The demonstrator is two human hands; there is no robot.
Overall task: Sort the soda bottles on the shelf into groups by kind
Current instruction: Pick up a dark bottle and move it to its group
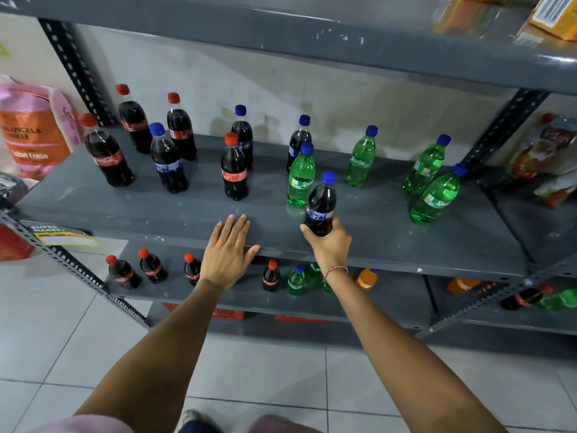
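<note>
Right hand [327, 245] gripped a dark blue-cap bottle [321, 207]; left hand [229, 248] lay flat and open.
It could bump the near green bottle [300, 179] over.

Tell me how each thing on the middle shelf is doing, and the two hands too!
Right hand: gripping the dark blue-capped bottle near its base.
Held blue-capped bottle: upright, capped, at the shelf's front.
Left hand: flat, open, resting on the shelf edge.
Red-capped cola bottles: standing, capped.
Green Sprite bottles: standing, capped.
Other dark blue-capped bottles: standing among the colas.
</note>
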